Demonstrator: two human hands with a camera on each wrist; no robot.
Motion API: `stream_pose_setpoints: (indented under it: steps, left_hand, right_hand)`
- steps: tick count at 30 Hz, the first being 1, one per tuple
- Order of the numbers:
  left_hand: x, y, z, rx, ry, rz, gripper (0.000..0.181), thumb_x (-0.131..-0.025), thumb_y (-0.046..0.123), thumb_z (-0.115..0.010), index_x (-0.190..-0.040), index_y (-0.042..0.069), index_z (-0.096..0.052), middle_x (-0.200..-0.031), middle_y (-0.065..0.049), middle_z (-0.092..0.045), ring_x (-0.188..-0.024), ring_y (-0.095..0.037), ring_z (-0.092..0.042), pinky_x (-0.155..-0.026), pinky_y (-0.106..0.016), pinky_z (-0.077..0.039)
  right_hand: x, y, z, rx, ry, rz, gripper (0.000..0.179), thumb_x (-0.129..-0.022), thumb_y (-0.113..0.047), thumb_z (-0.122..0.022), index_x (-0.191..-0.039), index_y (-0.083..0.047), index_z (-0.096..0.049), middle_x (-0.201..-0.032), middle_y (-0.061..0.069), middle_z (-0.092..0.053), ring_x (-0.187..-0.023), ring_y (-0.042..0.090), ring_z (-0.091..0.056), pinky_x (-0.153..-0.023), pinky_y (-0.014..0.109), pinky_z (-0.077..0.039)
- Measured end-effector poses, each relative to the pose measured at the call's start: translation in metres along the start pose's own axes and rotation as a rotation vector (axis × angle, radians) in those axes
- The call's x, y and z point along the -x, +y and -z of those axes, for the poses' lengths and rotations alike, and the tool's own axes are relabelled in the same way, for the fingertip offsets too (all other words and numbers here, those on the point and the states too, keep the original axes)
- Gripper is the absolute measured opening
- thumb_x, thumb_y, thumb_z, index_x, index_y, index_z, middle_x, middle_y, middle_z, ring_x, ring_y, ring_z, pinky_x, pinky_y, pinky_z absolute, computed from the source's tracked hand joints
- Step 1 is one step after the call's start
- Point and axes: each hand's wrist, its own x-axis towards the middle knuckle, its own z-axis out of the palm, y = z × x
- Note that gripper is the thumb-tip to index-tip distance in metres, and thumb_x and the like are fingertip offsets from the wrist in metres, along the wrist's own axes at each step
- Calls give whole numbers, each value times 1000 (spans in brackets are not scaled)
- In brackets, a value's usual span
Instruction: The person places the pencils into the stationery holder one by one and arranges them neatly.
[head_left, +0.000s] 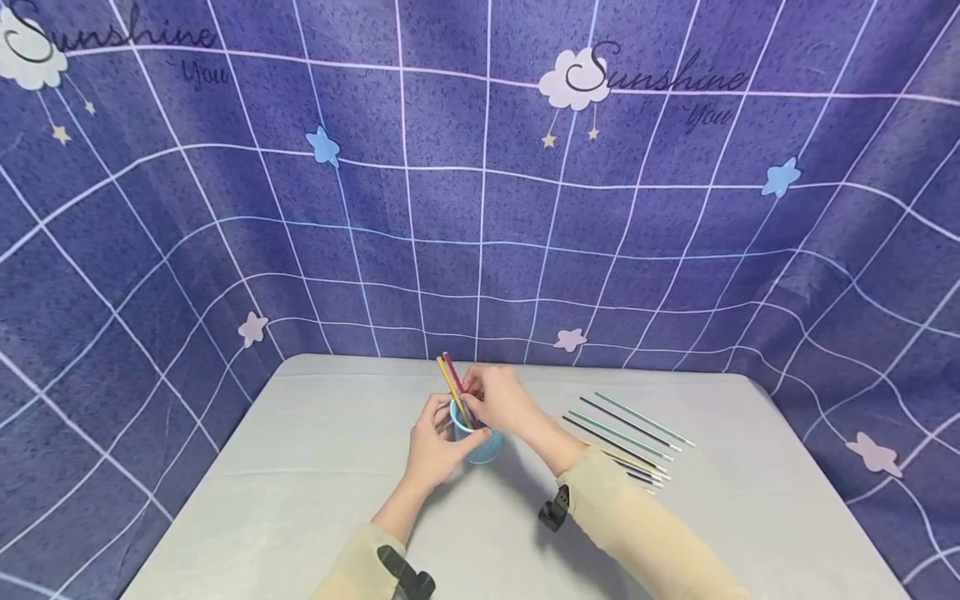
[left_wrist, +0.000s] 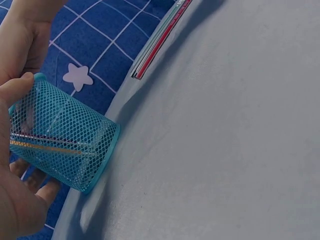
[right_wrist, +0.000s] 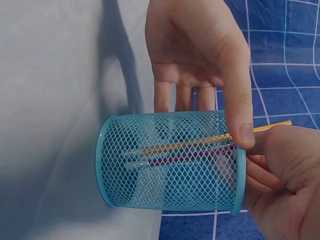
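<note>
A light blue mesh pencil cup (head_left: 483,452) stands on the table, and my left hand (head_left: 433,450) grips it around the rim and side. Through its mesh, a yellow pencil (right_wrist: 185,144) and a dark red pencil (right_wrist: 192,156) show, their white-tipped ends low inside. Both lean to the left and stick up past the rim in the head view. Over the mouth of the cup, my right hand (head_left: 501,402) pinches the red pencil with thumb and fingers. Its fingertips are partly hidden behind the cup rim in the right wrist view.
Several pencils (head_left: 630,435), green, black and yellowish with white ends, lie in a loose row on the right of the pale table (head_left: 300,500). A purple gridded curtain (head_left: 450,208) encloses the back and sides.
</note>
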Motion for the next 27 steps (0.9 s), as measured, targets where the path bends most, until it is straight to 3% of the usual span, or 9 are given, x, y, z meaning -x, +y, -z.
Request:
stream_pose_setpoints:
  steps: [9, 15, 19, 27]
  left_hand:
    - [-3, 0, -2, -8, 4, -11, 68, -79, 24, -97, -133, 12, -59, -135, -11, -75, -129, -32, -71, -111, -50, -59]
    - [-2, 0, -4, 12, 6, -17, 68, -79, 21, -97, -134, 14, -58, -134, -13, -75, -128, -32, -71, -112, -50, -58]
    - [0, 0, -7, 16, 0, -25, 67, -80, 24, -96, -133, 12, -58, -134, -18, -74, -128, -35, -71, -113, -52, -57]
    - [1, -5, -4, 26, 46, -9, 65, -77, 18, -98, -128, 11, -60, -128, -16, -77, -124, -35, -73, -111, -53, -59]
  right_hand:
    - [-1, 2, -1, 51, 14, 14, 4, -95, -6, -77, -95, -6, -73, -87, 5, -81, -74, 14, -75, -66, 20, -62]
    - [2, 5, 2, 7, 14, 10, 5, -95, -3, -75, -98, -4, -72, -90, 7, -81, -77, 16, -76, -69, 21, -63]
    - [8, 8, 18, -5, 86, 19, 8, -93, 0, -75, -99, -2, -71, -89, 9, -80, -78, 19, -77, -70, 22, -65]
    - [25, 19, 70, 38, 163, -13, 10, -93, -1, -73, -103, -2, -72, -88, 9, -79, -79, 21, -78, -71, 29, -68]
